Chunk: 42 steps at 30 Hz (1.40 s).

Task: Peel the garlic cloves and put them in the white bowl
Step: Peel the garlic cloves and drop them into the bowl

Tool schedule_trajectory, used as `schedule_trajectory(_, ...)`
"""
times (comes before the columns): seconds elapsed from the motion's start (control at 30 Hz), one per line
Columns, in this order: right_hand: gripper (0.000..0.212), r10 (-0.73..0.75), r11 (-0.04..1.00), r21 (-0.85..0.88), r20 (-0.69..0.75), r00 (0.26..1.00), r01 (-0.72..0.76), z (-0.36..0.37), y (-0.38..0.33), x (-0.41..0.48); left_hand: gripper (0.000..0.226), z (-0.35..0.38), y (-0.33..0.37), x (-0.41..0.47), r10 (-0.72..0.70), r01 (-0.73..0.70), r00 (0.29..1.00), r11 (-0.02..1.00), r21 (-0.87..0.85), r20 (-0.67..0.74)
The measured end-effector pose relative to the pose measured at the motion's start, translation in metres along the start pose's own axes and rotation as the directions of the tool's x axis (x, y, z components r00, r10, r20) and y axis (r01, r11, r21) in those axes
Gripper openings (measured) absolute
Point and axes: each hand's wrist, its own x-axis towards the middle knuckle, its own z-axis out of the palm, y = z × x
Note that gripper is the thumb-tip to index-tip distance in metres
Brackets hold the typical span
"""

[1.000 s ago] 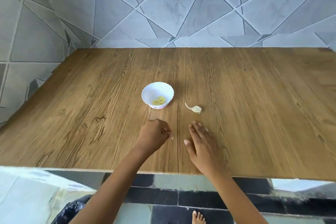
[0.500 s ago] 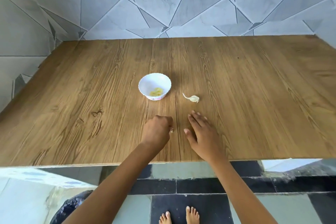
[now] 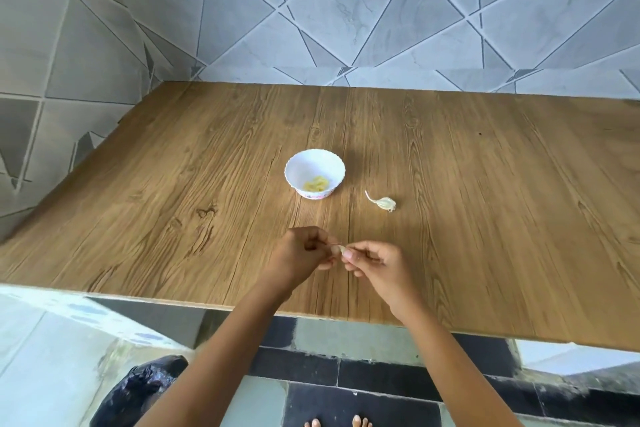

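Grey tiles [image 3: 346, 10] are backing a brown wood-grain table [image 3: 173, 218]. My left hand [image 3: 298, 256] and right hand [image 3: 377, 263] are pinching one small pale garlic clove [image 3: 338, 249] in curled fingertips [image 3: 347, 255], near the white scalloped bowl [image 3: 294, 173]. Tugging hard could be flicking it floorward.

L arm [image 3: 225, 340] bare | R arm [image 3: 450, 350] bare | feet [image 3: 360, 422] bare (toes only)

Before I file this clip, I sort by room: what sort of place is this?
Likely a home kitchen: a wooden table against a grey tiled wall, and a white bowl holding peeled garlic.
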Motion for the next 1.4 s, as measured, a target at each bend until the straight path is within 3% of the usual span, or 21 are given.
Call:
schedule_trajectory(0.13, 0.006, -0.093, 0.990, -0.103, 0.004, 0.996, 0.093, -0.003, 0.002, 0.004, 0.011, 0.000, -0.001, 0.001, 0.138, -0.129, 0.990, 0.947, 0.293, -0.011)
schedule_trajectory(0.23, 0.008, -0.368, 0.855, -0.410, -0.048, 0.929, 0.318, -0.001, 0.007, 0.005, 0.014, 0.001, 0.000, 0.003, 0.230, -0.208, 0.973, 0.886, 0.414, -0.005)
schedule_trajectory(0.3, 0.008, -0.574, 0.650, -0.616, -0.015, 0.819, 0.445, 0.000, 0.012, 0.005, 0.014, 0.002, 0.002, 0.003, 0.169, -0.154, 0.986, 0.926, 0.346, -0.013)
schedule_trajectory(0.37, 0.014, -0.686, 0.470, -0.722, 0.064, 0.725, 0.509, -0.001, 0.014, 0.006, 0.012, 0.005, 0.003, 0.002, 0.039, -0.042, 0.999, 0.991, 0.130, 0.026)
schedule_trajectory(0.43, 0.019, -0.718, 0.387, -0.753, 0.115, 0.686, 0.532, -0.004, 0.017, 0.008, 0.009, 0.006, 0.002, 0.002, -0.080, 0.086, 0.992, 0.994, -0.065, 0.093)
schedule_trajectory(0.47, 0.019, -0.697, 0.415, -0.743, 0.111, 0.708, 0.525, -0.004, 0.018, 0.010, 0.009, 0.006, 0.001, 0.003, -0.106, 0.117, 0.989, 0.988, -0.101, 0.106)
schedule_trajectory(0.53, 0.015, -0.527, 0.656, -0.619, 0.032, 0.849, 0.431, -0.003, 0.016, 0.009, 0.009, 0.007, -0.003, 0.006, -0.029, 0.027, 0.998, 0.999, 0.030, 0.059)
schedule_trajectory(0.57, 0.013, -0.375, 0.803, -0.503, -0.011, 0.927, 0.319, -0.002, 0.012, 0.008, 0.010, 0.007, -0.007, 0.009, 0.114, -0.114, 0.993, 0.970, 0.214, 0.016)
schedule_trajectory(0.63, 0.013, -0.035, 0.969, -0.245, -0.018, 0.999, 0.030, -0.002, -0.002, 0.007, 0.010, 0.009, -0.013, 0.013, 0.459, -0.407, 0.888, 0.750, 0.521, 0.032)
schedule_trajectory(0.73, 0.011, 0.283, 0.958, 0.016, 0.084, 0.955, -0.285, -0.008, -0.018, 0.008, 0.012, 0.006, -0.016, 0.015, 0.648, -0.604, 0.741, 0.528, 0.597, 0.178)
schedule_trajectory(0.8, 0.007, 0.379, 0.908, 0.123, 0.160, 0.912, -0.399, -0.011, -0.023, 0.008, 0.012, 0.000, -0.016, 0.018, 0.687, -0.682, 0.679, 0.459, 0.569, 0.261)
schedule_trajectory(0.87, 0.007, 0.393, 0.892, 0.160, 0.189, 0.900, -0.423, -0.012, -0.021, 0.008, 0.009, -0.005, -0.017, 0.022, 0.700, -0.715, 0.654, 0.450, 0.535, 0.286)
schedule_trajectory(0.93, 0.009, 0.268, 0.963, 0.003, 0.107, 0.957, -0.270, -0.008, -0.015, 0.007, 0.006, -0.003, -0.019, 0.022, 0.659, -0.672, 0.711, 0.535, 0.512, 0.244)
schedule_trajectory(0.97, 0.011, 0.080, 0.979, -0.191, 0.028, 0.996, -0.073, -0.007, -0.008, 0.007, 0.005, 0.000, -0.019, 0.021, 0.612, -0.617, 0.766, 0.609, 0.498, 0.200)
schedule_trajectory(1.0, 0.013, -0.183, 0.898, -0.409, -0.014, 0.983, 0.161, -0.005, 0.001, 0.007, 0.006, 0.002, -0.017, 0.020, 0.536, -0.534, 0.831, 0.692, 0.485, 0.150)
schedule_trajectory(1.03, 0.015, -0.411, 0.744, -0.574, 0.010, 0.912, 0.342, -0.003, 0.011, 0.007, 0.007, 0.003, -0.014, 0.020, 0.414, -0.416, 0.903, 0.785, 0.459, 0.110)
schedule_trajectory(1.1, 0.017, -0.602, 0.509, -0.728, 0.080, 0.795, 0.459, -0.001, 0.023, 0.007, 0.009, 0.004, -0.007, 0.019, 0.118, -0.142, 0.987, 0.955, 0.259, 0.106)
schedule_trajectory(1.17, 0.019, -0.638, 0.469, -0.740, 0.094, 0.765, 0.482, -0.002, 0.027, 0.009, 0.015, 0.004, -0.002, 0.019, -0.085, 0.083, 0.982, 0.996, 0.015, 0.168)
schedule_trajectory(1.23, 0.017, -0.589, 0.579, -0.650, 0.085, 0.804, 0.493, -0.004, 0.022, 0.010, 0.018, 0.000, -0.001, 0.019, -0.176, 0.201, 0.961, 0.974, -0.104, 0.213)
schedule_trajectory(1.33, 0.012, -0.240, 0.904, -0.348, 0.070, 0.968, 0.249, -0.006, 0.008, 0.009, 0.020, -0.001, -0.003, 0.019, -0.218, 0.267, 0.942, 0.948, -0.176, 0.256)
schedule_trajectory(1.4, 0.014, -0.017, 0.975, -0.219, 0.102, 0.995, 0.039, -0.008, -0.002, 0.009, 0.020, -0.001, -0.005, 0.020, -0.196, 0.238, 0.945, 0.960, -0.144, 0.261)
